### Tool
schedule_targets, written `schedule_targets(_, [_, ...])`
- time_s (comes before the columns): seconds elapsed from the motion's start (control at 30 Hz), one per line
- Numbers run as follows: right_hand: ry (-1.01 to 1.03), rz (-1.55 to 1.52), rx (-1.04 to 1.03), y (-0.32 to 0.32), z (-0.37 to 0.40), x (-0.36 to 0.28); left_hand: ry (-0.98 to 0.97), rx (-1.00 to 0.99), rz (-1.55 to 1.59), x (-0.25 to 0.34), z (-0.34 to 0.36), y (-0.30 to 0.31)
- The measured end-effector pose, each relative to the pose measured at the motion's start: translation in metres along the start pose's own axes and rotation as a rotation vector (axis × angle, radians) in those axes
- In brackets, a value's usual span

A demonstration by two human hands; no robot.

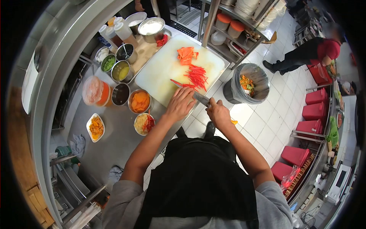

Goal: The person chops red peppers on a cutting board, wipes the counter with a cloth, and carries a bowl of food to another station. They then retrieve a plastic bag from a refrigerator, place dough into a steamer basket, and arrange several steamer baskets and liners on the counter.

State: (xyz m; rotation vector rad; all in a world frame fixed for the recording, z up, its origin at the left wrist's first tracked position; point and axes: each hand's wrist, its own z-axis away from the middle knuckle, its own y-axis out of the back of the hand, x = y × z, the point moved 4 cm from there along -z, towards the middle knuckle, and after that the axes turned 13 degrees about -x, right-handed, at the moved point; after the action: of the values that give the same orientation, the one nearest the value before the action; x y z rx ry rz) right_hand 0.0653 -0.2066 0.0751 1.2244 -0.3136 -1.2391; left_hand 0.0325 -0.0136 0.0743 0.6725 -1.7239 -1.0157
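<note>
On the white cutting board [154, 72], my left hand [180, 102] is bent with its fingers together, pressing down at the near edge of the red pepper. A red piece [176, 82] shows just past the fingertips; what lies under them is hidden. My right hand [218, 113] is wrapped round the handle of a knife [201, 98]. Its blade points left across the board, right beside my left fingers. Thin red pepper strips [197, 76] lie in a pile beyond the blade. Farther up, broader orange-red pieces [186, 55] form a separate heap.
Left of the board stand metal containers with orange slices [140, 101], green bits [108, 63] and dark sauce [121, 94]. A lined bin [247, 84] with scraps stands right of the board. A shelf rack [240, 34] rises behind. Another person [310, 55] stands at right.
</note>
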Motion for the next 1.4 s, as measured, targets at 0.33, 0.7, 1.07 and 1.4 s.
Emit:
schedule_targets(0.33, [-0.052, -0.054, 0.062, -0.005, 0.034, 0.008, 0.110, 0.029, 0.031, -0.006, 0.008, 0.022])
schedule_targets(0.7, [-0.147, -0.083, 0.109, 0.001, 0.060, 0.019, -0.017, -0.133, -0.021, -0.010, -0.013, 0.000])
schedule_targets(1.07, [0.134, -0.263, -0.282, 0.001, 0.044, 0.051, 0.174, 0.287, 0.383, -0.058, -0.001, 0.048])
schedule_targets(1.4, [0.150, -0.321, -0.170, 0.074, -0.019, 0.069, 0.162, 0.205, 0.299, -0.029, 0.026, 0.020])
